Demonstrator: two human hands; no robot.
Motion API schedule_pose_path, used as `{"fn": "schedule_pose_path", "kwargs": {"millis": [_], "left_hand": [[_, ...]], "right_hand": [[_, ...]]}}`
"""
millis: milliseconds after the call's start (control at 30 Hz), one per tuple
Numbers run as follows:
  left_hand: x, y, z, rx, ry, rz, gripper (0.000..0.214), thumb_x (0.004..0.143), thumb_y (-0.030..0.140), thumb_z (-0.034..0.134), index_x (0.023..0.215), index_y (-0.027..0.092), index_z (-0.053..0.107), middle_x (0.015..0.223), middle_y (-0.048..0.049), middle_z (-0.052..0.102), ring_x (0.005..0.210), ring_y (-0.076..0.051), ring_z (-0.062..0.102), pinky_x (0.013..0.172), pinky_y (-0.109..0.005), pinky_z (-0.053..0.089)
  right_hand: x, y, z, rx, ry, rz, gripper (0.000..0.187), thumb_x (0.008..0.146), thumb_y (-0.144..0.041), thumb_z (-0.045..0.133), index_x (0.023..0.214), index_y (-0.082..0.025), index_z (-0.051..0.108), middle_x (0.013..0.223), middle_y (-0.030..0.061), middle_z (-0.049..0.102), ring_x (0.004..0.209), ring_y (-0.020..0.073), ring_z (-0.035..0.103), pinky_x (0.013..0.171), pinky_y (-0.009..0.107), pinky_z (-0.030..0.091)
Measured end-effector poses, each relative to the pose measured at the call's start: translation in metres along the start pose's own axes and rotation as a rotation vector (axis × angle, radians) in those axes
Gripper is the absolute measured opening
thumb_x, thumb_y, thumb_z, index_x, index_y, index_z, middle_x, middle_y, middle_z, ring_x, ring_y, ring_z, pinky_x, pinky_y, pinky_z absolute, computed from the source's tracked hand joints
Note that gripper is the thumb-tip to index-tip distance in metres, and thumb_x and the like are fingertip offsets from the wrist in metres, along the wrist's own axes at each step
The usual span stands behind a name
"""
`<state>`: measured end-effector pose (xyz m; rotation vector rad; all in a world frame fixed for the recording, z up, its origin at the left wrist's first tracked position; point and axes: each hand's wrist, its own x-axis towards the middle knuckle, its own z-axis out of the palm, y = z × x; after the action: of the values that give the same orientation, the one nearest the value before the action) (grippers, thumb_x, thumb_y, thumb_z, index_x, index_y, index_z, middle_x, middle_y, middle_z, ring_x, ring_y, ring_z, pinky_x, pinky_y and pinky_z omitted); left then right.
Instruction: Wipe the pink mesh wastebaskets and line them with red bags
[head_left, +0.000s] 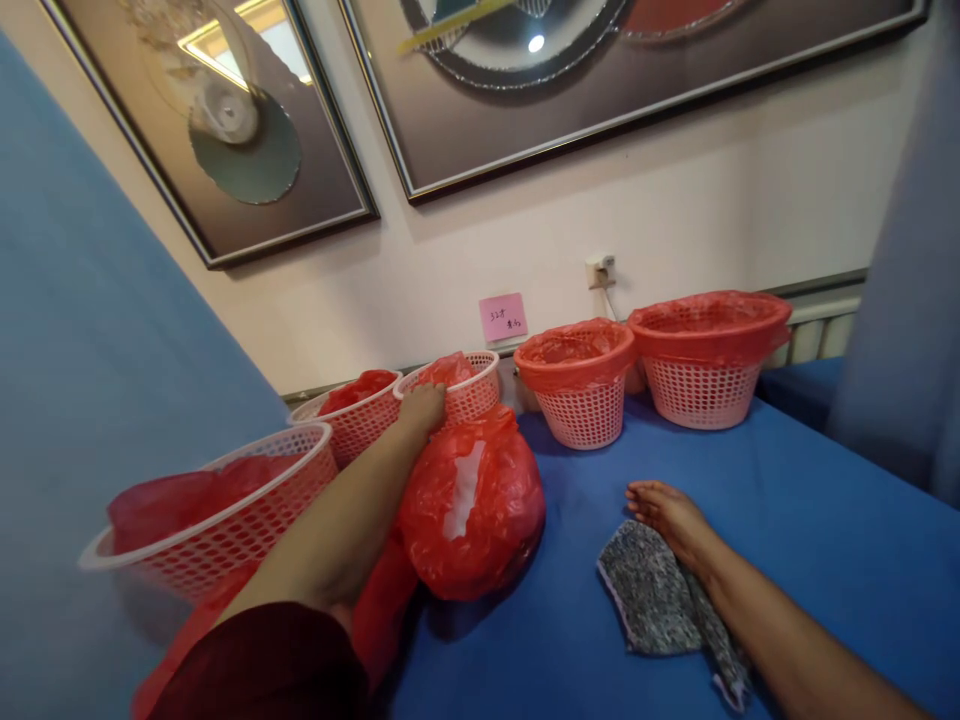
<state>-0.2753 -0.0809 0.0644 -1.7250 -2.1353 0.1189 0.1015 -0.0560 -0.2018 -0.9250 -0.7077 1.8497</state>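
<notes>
My left hand [423, 407] reaches far forward to the near rim of a white plastic basket [474, 402] with a red bag inside. Its fingers look curled at that rim, partly out of sight behind the back of the hand. Just below the arm's reach sits a filled red plastic bag [474, 505], gathered at its top. My right hand [667, 512] rests low over the blue table, fingers stretched and slightly bent, holding nothing. Under and beside it lies a grey knitted cloth piece [649, 590] with a pale edge, touching the hand.
Two baskets lined with red bags, a smaller basket [581, 410] and a larger basket [701, 385], stand along the wall. More baskets, a near basket [262, 505] and a far basket [367, 425], are at left. A pink note [503, 317] and socket [601, 272] are on the wall.
</notes>
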Motion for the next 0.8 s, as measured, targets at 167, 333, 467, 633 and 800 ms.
{"fn": "schedule_pose_path", "kwargs": {"millis": [167, 333, 467, 633, 800], "left_hand": [[0.003, -0.002, 0.004, 0.106, -0.042, -0.029, 0.029, 0.098, 0.035, 0.064, 0.12, 0.016, 0.066, 0.121, -0.0109, 0.068, 0.111, -0.026, 0.066, 0.095, -0.045, 0.055], [-0.01, -0.007, -0.004, 0.135, 0.0, -0.006, 0.027, 0.096, 0.023, 0.051, 0.108, 0.016, 0.074, 0.109, -0.0161, 0.072, 0.112, -0.034, 0.064, 0.09, -0.04, 0.051], [-0.021, -0.009, -0.024, 0.165, 0.083, 0.024, 0.03, 0.096, 0.021, 0.046, 0.107, 0.016, 0.073, 0.108, -0.0156, 0.07, 0.11, -0.033, 0.062, 0.091, -0.04, 0.049], [-0.037, -0.001, -0.065, 0.216, 0.224, 0.046, 0.03, 0.098, 0.019, 0.041, 0.102, 0.017, 0.071, 0.105, -0.0162, 0.065, 0.106, -0.033, 0.059, 0.088, -0.041, 0.048], [-0.066, 0.008, -0.108, 0.244, 0.417, 0.04, 0.034, 0.1, 0.02, 0.037, 0.1, 0.018, 0.071, 0.103, -0.0156, 0.062, 0.103, -0.032, 0.057, 0.085, -0.043, 0.047]], "right_hand": [[0.003, -0.001, 0.004, -0.001, -0.004, 0.002, 0.011, 0.071, -0.014, 0.078, 0.077, -0.018, 0.071, 0.077, 0.005, 0.077, 0.062, 0.0148, 0.07, 0.057, 0.023, 0.053], [0.002, -0.003, 0.004, -0.007, -0.001, 0.001, 0.009, 0.073, -0.013, 0.076, 0.078, -0.018, 0.071, 0.078, 0.0048, 0.077, 0.063, 0.0144, 0.07, 0.058, 0.023, 0.053], [-0.001, -0.004, 0.004, -0.011, -0.006, -0.002, 0.009, 0.073, -0.012, 0.075, 0.076, -0.019, 0.07, 0.076, 0.0042, 0.076, 0.062, 0.0138, 0.069, 0.056, 0.022, 0.052], [-0.004, -0.004, 0.008, -0.011, 0.017, -0.027, 0.011, 0.07, -0.013, 0.076, 0.074, -0.019, 0.069, 0.073, 0.0043, 0.075, 0.059, 0.014, 0.068, 0.055, 0.022, 0.051], [-0.01, -0.005, 0.012, -0.008, 0.064, -0.106, 0.013, 0.065, -0.017, 0.078, 0.074, -0.018, 0.068, 0.075, 0.0066, 0.074, 0.061, 0.0168, 0.068, 0.055, 0.025, 0.05]]}}
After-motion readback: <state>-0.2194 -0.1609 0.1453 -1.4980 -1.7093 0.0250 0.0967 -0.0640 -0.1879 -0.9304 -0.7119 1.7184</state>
